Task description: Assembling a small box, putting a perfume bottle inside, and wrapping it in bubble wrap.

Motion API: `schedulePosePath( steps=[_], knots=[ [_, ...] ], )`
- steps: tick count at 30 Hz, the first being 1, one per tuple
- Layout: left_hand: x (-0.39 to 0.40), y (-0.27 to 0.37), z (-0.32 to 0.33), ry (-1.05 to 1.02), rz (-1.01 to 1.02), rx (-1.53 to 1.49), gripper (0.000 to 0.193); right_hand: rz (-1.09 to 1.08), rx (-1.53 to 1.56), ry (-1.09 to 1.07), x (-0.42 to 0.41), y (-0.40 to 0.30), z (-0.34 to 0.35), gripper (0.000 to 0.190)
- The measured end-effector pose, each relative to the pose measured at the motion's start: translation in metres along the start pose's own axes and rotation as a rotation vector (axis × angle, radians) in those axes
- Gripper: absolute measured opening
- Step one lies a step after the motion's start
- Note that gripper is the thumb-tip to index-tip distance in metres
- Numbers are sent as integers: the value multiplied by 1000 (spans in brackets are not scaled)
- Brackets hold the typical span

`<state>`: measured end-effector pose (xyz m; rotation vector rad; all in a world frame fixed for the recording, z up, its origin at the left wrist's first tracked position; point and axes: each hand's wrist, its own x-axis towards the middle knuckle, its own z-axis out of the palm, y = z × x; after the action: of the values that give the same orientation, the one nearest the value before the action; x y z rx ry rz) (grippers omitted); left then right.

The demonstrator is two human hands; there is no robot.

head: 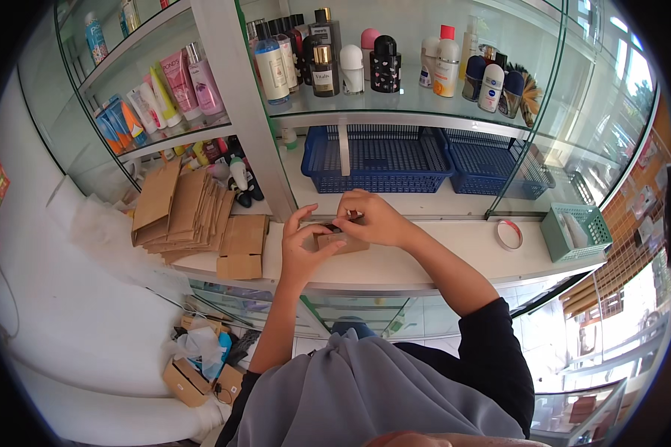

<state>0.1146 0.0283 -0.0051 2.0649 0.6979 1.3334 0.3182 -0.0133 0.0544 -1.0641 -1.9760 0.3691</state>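
Observation:
A small brown cardboard box [353,246] rests on the white counter [402,268] in front of me, partly hidden by both hands. My left hand [303,246] is at its left end, with the thumb across the near side and the index finger over the top. My right hand [377,220] comes over the box from the right, thumb and fingertips bent close together at its top. Something small and dark [331,227] shows at the box's top between the two hands. Whether the right fingers grip it or a flap is hidden.
Flattened cardboard boxes [187,209] are stacked left, beside a folded box [241,246]. A tape roll [509,234] and a green basket [577,237] lie right. Blue baskets [377,181] stand behind, under a glass shelf [414,106] with bottles. An aluminium post [257,128] rises behind my left hand.

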Motion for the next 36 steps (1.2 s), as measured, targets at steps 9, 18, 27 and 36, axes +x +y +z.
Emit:
schedulePosePath(
  steps=[9,18,27,36],
  knots=[
    [3,-5,7,-78,-13,26,22,21,-10,-20,-2,1,0,11],
    [3,-11,11,-77,6,-30,16,-77,-210,44,-2,10,7,11],
    [0,-10,15,36,36,20,21,-50,-207,91,-1,8,9,11],
    [2,4,14,25,136,331,63,27,-47,13,-1,13,4,10]
  ],
)
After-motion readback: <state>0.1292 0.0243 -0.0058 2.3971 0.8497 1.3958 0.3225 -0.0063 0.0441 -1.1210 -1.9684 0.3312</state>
